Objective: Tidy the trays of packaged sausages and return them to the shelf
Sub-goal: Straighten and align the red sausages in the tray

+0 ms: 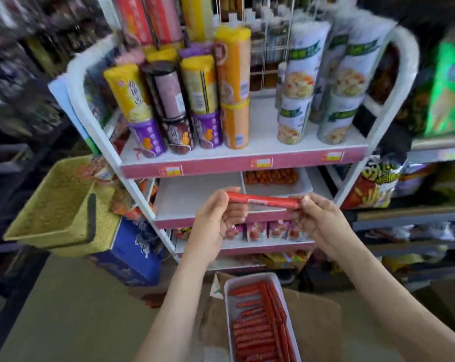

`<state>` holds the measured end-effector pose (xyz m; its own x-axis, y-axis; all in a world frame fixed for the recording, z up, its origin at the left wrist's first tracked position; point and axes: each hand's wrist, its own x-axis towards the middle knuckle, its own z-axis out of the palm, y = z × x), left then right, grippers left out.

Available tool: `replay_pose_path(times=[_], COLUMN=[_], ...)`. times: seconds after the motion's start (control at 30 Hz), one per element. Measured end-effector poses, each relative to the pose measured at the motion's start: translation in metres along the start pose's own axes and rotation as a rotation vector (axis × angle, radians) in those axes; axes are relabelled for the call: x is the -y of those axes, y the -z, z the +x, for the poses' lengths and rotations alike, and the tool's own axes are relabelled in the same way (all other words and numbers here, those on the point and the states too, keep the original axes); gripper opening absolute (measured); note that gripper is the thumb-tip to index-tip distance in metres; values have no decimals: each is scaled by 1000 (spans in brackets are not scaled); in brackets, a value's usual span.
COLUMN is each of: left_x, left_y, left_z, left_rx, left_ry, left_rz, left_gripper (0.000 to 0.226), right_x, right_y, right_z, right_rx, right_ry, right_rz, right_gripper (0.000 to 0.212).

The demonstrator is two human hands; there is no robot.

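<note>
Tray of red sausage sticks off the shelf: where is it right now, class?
In the head view the tray sits bottom centre, slightly right, on a cardboard box, below the left hand and right hand gripping one sausage.

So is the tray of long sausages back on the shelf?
No, the tray lies on a cardboard box in front of the rack, while the left hand and right hand hold one sausage.

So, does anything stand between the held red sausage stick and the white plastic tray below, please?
Nothing visible does: the left hand and right hand pinch the red sausage stick by its ends, with only open space down to the white plastic tray.
</note>
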<state>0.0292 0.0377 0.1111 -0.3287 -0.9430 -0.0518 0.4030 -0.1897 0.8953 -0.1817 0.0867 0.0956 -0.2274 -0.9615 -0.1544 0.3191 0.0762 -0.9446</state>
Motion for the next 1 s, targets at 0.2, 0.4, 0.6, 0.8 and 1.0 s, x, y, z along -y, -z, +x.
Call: replay_pose_path(times=[0.2, 0.4, 0.6, 0.8, 1.0], left_x=[-29, -43, -42, -38, -49], left_y=[-24, -41, -54, -59, -69], left_z=[6, 12, 3, -2, -15], left_rx=[-111, -140, 17, -32, -108], left_ry=[-134, 104, -579, -828, -555], left_rz=[20, 79, 1067, 1084, 430], left_gripper=[23, 20, 39, 27, 15], right_x=[41, 64, 78, 72, 68], right_y=[-28, -48, -59, -62, -61], right_z=[-2, -11, -25, -24, -27], right_rx=[-9, 81, 71, 87, 75], right_ry=[209, 364, 511, 756, 760], right_rz=[89, 19, -265, -581, -639], right_gripper=[16, 24, 21, 34, 63])
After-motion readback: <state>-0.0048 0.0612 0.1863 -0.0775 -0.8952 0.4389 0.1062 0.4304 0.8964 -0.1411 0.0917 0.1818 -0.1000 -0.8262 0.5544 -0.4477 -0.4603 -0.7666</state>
